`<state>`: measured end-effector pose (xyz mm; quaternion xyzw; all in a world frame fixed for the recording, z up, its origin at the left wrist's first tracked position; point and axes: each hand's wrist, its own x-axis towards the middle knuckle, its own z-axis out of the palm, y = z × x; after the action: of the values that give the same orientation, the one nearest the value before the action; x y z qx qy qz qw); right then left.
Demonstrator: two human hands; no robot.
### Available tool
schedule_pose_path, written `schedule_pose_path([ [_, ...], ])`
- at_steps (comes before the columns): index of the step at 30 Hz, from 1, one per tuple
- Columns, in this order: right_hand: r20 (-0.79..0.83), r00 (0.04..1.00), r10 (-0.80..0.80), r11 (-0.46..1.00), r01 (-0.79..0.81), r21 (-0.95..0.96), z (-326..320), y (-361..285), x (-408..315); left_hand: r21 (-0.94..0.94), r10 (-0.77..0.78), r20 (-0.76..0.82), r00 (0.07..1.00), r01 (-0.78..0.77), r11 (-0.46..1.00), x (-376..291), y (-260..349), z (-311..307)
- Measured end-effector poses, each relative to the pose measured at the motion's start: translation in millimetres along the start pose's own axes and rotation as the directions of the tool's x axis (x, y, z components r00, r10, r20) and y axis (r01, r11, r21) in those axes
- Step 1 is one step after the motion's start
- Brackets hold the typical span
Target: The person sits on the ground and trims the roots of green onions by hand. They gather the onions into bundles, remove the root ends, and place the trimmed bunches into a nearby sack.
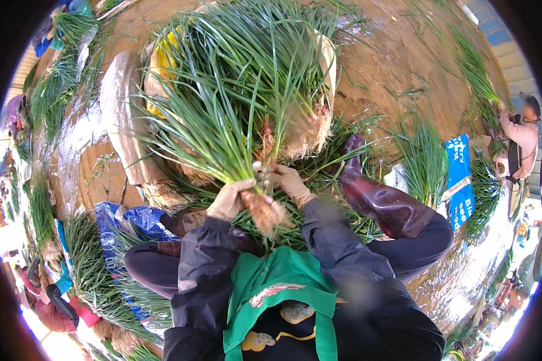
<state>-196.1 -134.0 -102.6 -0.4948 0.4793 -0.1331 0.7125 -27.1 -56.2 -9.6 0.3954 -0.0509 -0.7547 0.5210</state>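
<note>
My left hand [231, 198], in a pale glove, grips a bunch of long green allium plants [226, 151] near the base; their leaves fan up and left, and the roots [265, 212] hang toward my green apron [282, 275]. Just right of the bunch, my gloved right hand [291, 184] has its fingers at the base of a few thin stalks; whether they close on these is unclear. Beyond both hands stands a large heap of the same plants [253, 58], roots facing me, between pale sheets of sacking [327, 67].
A rolled woven sack [126, 117] lies left of the heap. Wet muddy ground [379, 58] bears scattered leaves. My maroon rubber boot [379, 203] is at the right, near a blue printed sack [458, 180]. More plant bundles [86, 266] lie at the left. A person [521, 140] sits far right, handling plants.
</note>
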Motion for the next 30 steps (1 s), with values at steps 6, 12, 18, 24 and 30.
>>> schedule_pose_path([
  [6, -0.377, 0.884, -0.276, 0.847, 0.038, -0.531, -26.9, -32.4, -52.2, 0.101, -0.012, -0.261, 0.965, 0.04, 0.994, -47.4, 7.0, -24.6],
  [12, 0.211, 0.893, -0.398, -0.107, 0.184, -0.977, 19.2, -44.3, -107.4, 0.073, 0.029, -0.242, 0.97, -0.012, 0.997, 0.6, -35.3, -1.4],
  [18, 0.305, 0.949, -0.075, 0.997, 0.076, 0.009, 7.8, -55.7, -83.0, -0.035, 0.034, -0.267, 0.963, -0.045, 0.998, -9.1, -45.3, 1.3],
  [24, 0.044, 0.988, 0.146, 0.803, -0.144, 0.578, 52.7, -47.7, -34.8, 0.016, 0.056, -0.369, 0.928, -0.054, 0.998, -23.5, -56.4, -2.4],
  [30, 0.105, 0.917, 0.385, 0.63, -0.345, 0.696, 55.6, -51.4, -27.1, 0.093, -0.002, -0.265, 0.964, 0.028, 0.995, -38.6, -43.9, 2.5],
])
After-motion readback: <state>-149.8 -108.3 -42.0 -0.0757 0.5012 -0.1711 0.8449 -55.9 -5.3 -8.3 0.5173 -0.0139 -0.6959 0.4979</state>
